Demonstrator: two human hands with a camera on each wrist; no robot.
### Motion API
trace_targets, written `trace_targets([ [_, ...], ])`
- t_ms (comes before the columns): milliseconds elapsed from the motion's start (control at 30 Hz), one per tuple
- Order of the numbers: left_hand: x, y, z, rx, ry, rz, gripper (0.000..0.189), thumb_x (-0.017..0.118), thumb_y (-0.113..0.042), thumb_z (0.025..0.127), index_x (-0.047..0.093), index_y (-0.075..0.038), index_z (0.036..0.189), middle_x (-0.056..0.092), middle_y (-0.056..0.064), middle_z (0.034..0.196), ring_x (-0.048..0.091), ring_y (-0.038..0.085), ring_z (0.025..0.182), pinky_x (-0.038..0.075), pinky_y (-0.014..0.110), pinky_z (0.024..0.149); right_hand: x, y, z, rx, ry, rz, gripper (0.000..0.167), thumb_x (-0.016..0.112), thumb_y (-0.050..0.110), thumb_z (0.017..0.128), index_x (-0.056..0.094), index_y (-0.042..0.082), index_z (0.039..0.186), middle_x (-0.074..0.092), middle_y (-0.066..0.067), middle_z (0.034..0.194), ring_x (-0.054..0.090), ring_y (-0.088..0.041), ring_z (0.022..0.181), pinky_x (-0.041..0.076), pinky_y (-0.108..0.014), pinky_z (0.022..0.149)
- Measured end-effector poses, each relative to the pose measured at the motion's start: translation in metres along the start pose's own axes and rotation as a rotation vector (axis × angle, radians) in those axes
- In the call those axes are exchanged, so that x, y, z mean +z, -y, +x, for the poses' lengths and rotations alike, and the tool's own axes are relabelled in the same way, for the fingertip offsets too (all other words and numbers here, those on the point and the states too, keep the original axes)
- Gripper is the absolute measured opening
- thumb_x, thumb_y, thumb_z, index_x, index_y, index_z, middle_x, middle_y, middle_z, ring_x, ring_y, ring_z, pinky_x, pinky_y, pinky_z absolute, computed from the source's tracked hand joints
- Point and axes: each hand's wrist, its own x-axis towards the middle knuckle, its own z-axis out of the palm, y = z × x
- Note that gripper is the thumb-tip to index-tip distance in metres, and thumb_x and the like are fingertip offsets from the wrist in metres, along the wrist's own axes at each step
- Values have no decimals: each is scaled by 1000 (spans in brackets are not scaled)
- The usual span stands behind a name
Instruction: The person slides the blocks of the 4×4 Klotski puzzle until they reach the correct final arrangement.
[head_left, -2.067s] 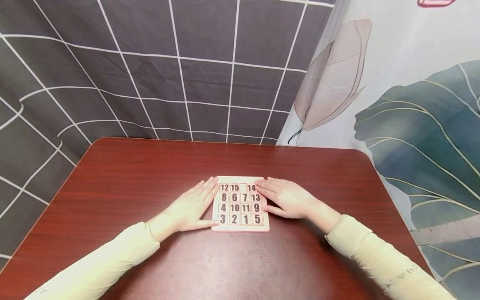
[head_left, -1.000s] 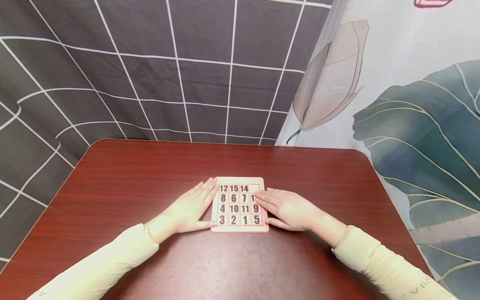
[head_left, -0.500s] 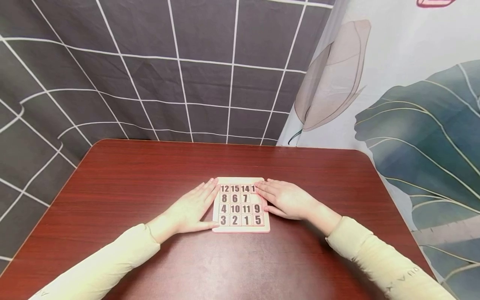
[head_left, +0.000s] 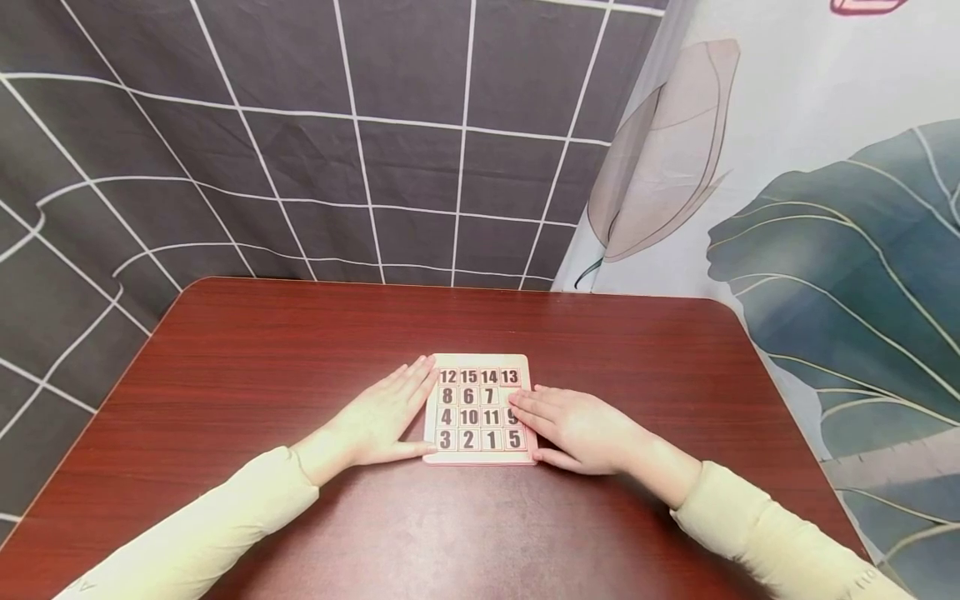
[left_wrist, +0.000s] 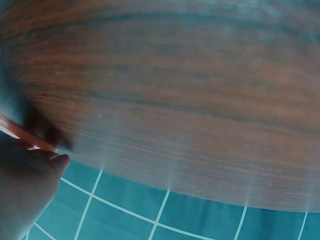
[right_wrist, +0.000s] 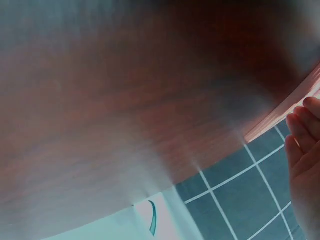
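Observation:
A sliding number puzzle (head_left: 480, 457) with a pale frame lies flat on the table. Its top row reads 12, 15, 14, 13, and the gap is at the right end of the second row. My left hand (head_left: 375, 421) rests along the left edge, fingers straight, thumb at the near corner. With extended fingers, my right hand (head_left: 585, 429) touches the 9 tile (head_left: 512, 414) just below the gap and partly covers it; its thumb is at the right edge. Both wrist views show the puzzle's side edge-on, the left hand (left_wrist: 30, 182) and right hand (right_wrist: 306, 165) beside it.
The dark red wooden table (head_left: 315, 333) extends all around the puzzle. Behind it hangs a grey cloth with white grid lines (head_left: 405, 158). A white curtain with leaf prints (head_left: 825, 250) hangs at the right.
The 14 tile slid left, then the 13 tile slid up into the top right corner, so the gap is now below it. My right hand shifted nearer to me; the left stayed put.

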Motion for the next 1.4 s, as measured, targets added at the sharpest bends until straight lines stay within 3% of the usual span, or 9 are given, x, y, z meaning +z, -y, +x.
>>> trace_targets([
  [367,-3,-1,1,0,12,-14,106,67,-65,94,33,9,162,26,28,173,30,40,162,32,48,132,1,6,-8,-24,4,-14,62,71,42,99,63,3,146,63,-13,152,62,-26,141,53,-44,116],
  [833,-5,-1,0,-6,15,-18,106,67,-65,94,33,9,162,27,27,173,30,39,162,33,48,132,1,-12,9,39,41,-14,60,71,40,100,64,-2,144,62,-17,153,62,-31,141,50,-46,120],
  [1067,-5,-2,0,-10,21,-16,106,67,-65,94,32,9,162,26,27,173,29,39,162,32,48,133,-1,0,-2,-22,-28,-3,64,74,40,97,62,1,146,62,-14,153,62,-28,141,52,-44,118],
  [1400,-5,-1,0,-13,34,-9,107,65,-66,94,31,9,162,25,28,173,28,39,162,31,47,133,-3,21,-20,-125,-46,-14,62,73,40,97,62,0,144,65,-13,148,64,-24,138,55,-41,114],
])
